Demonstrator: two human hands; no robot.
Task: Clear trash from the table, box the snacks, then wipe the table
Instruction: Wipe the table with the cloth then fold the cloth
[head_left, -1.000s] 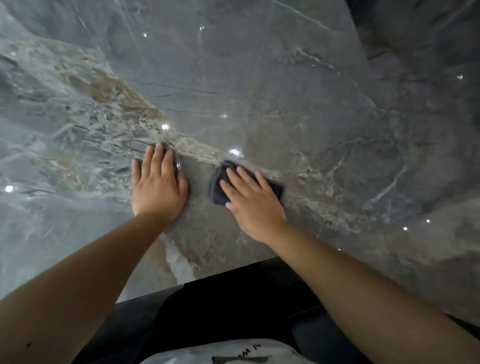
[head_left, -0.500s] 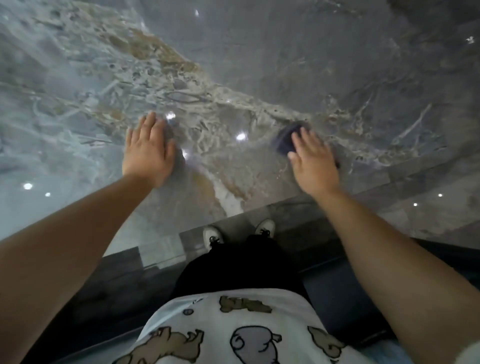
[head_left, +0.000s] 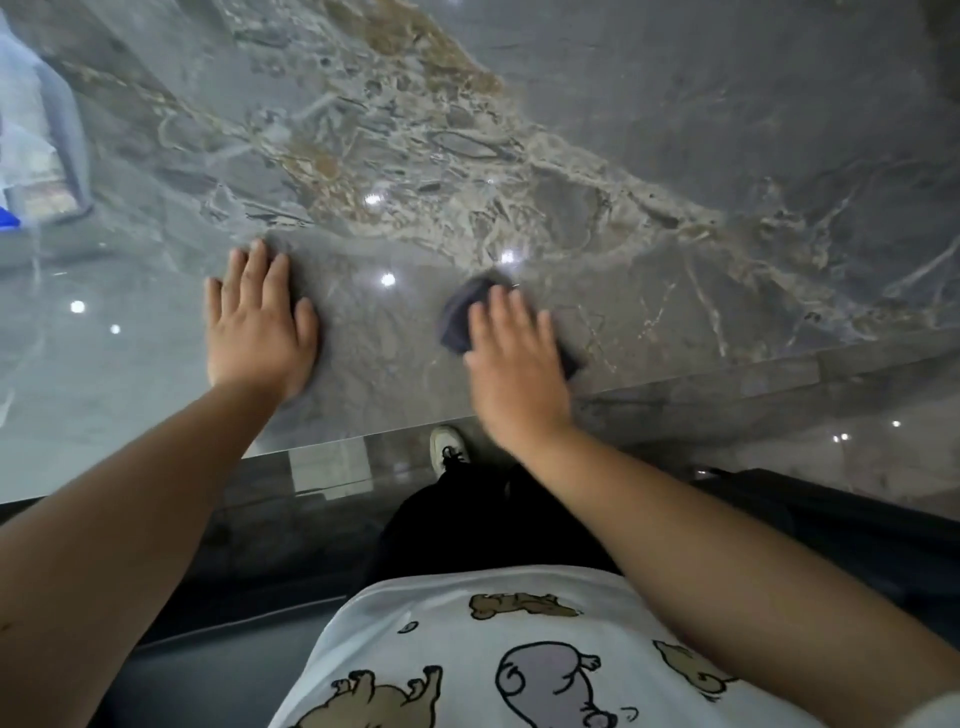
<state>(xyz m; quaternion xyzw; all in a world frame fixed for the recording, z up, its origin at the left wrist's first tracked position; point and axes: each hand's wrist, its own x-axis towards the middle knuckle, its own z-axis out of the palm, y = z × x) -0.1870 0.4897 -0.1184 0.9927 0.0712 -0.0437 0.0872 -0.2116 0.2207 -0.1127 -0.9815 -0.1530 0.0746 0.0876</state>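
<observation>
A glossy grey marble table (head_left: 649, 130) fills the upper view, its near edge running just below my hands. A dark blue-grey cloth (head_left: 460, 314) lies flat on it near that edge. My right hand (head_left: 514, 369) presses down on the cloth with fingers spread, covering most of it. My left hand (head_left: 257, 325) rests palm-down on the bare marble to the left, fingers together, holding nothing. No snacks or trash show on the table.
A clear plastic container (head_left: 41, 150) with something blue beside it stands at the far left edge of the view. Below the table edge I see a white shoe (head_left: 449, 447) on the tiled floor, dark trousers and a white printed shirt.
My right hand has slid the cloth toward the table's near edge. The view has tilted down and left, bringing the container at the left into sight. My left hand stays flat.
</observation>
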